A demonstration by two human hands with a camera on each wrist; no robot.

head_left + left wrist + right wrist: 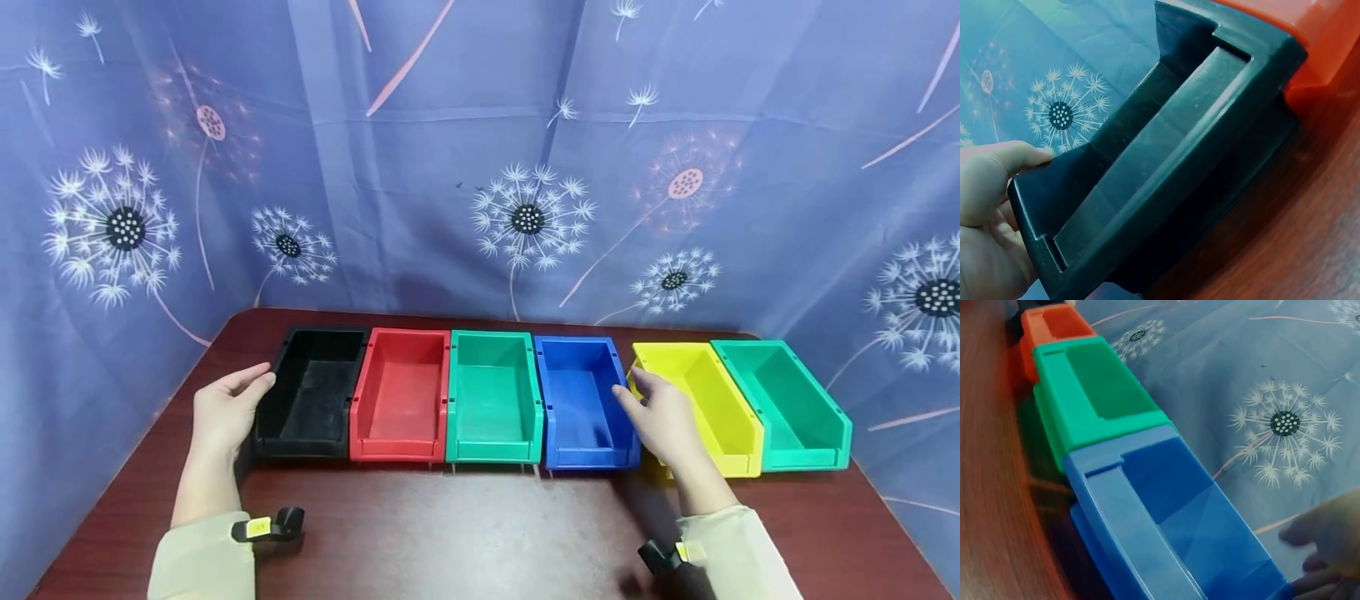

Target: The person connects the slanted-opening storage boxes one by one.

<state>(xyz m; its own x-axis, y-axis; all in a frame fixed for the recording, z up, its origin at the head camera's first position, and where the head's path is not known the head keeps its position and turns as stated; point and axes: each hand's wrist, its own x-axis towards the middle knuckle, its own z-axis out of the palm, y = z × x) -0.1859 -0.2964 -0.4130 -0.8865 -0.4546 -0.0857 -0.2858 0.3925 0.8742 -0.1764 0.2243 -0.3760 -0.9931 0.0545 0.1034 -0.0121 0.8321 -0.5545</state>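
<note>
My left hand is at the outer left side of a black bin. In the left wrist view, its thumb tip meets the top rim and the other fingers lie by the outer wall. My right hand is between a blue bin and a yellow bin, its thumb over the blue bin's right edge. In the right wrist view, its fingers are loosely bent beside that bin. A red bin and a green bin stand side by side between the black and blue ones.
A second green bin stands against the yellow one at the right end. All the bins show bare floors and stand along the back of the brown table. A blue dandelion-print curtain hangs behind and at both sides.
</note>
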